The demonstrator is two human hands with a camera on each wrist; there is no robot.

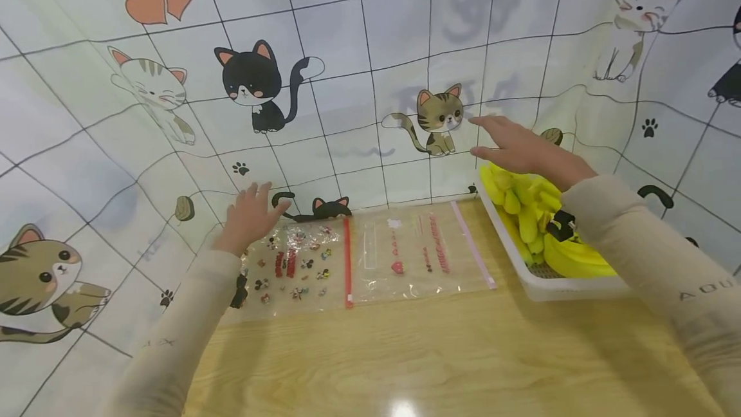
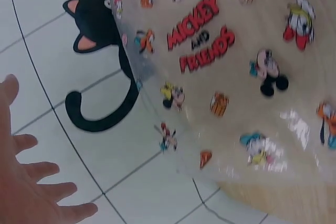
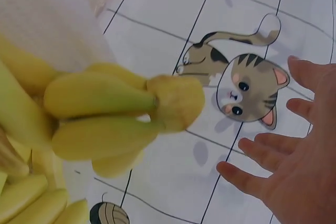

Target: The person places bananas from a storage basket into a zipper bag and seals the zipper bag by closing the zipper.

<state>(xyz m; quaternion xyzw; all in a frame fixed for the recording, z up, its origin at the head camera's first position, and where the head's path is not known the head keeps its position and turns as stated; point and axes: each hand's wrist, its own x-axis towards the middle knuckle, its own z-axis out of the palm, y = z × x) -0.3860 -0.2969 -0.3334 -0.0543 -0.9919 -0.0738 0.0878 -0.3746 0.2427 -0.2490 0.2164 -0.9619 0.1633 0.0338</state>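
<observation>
My left hand (image 1: 250, 217), fingers spread and holding nothing, hovers over the back left corner of a clear zip bag (image 1: 315, 262) with a red slider edge. In the left wrist view that bag shows cartoon prints and the words Mickey and Friends. My right hand (image 1: 512, 145) is raised with its fingers extended, above the back of a white basket (image 1: 523, 275). Yellow bananas (image 1: 570, 257) in bunches fill this basket. The right wrist view has a banana bunch (image 3: 105, 108) close to the camera, apart from the spread fingers (image 3: 244, 182).
A second clear zip bag (image 1: 413, 256) with a pink edge and pink prints lies between the first bag and the basket. Behind the wooden table (image 1: 370, 359) hangs a white cat-print sheet (image 1: 347, 101), which also runs along both sides.
</observation>
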